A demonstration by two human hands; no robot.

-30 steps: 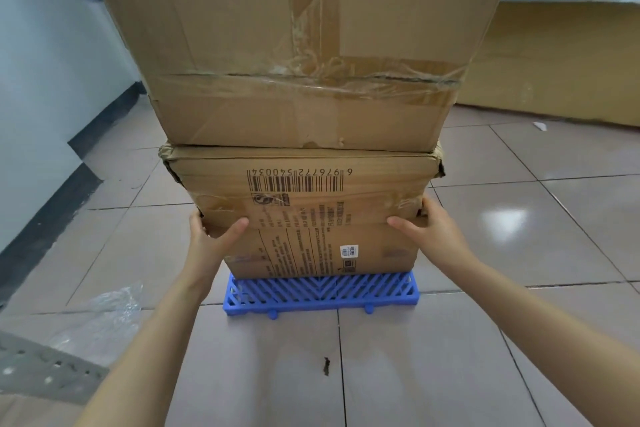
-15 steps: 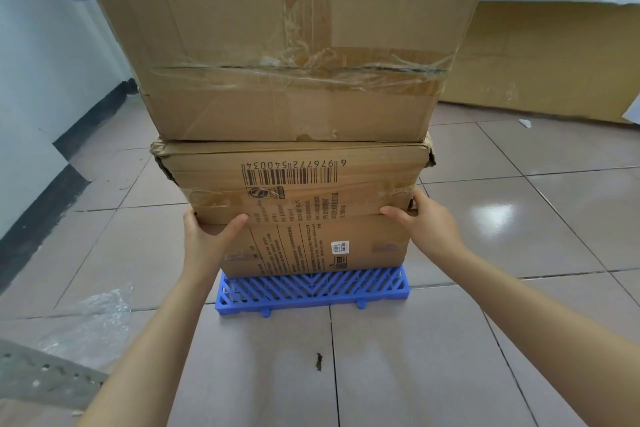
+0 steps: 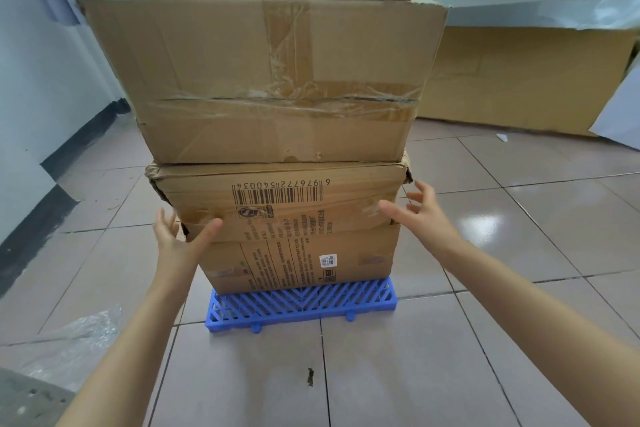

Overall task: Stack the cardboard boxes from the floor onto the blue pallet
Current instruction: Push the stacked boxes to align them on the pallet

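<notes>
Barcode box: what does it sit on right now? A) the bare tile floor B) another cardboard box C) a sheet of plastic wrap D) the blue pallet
D: the barcode box rests directly on the blue pallet, whose slatted front edge shows just below it, with the tiled floor under the pallet.

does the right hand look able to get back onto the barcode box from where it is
Probably yes. The right hand is open just off the right corner of the barcode box, with nothing between them, though the larger taped box overhangs above.
</notes>
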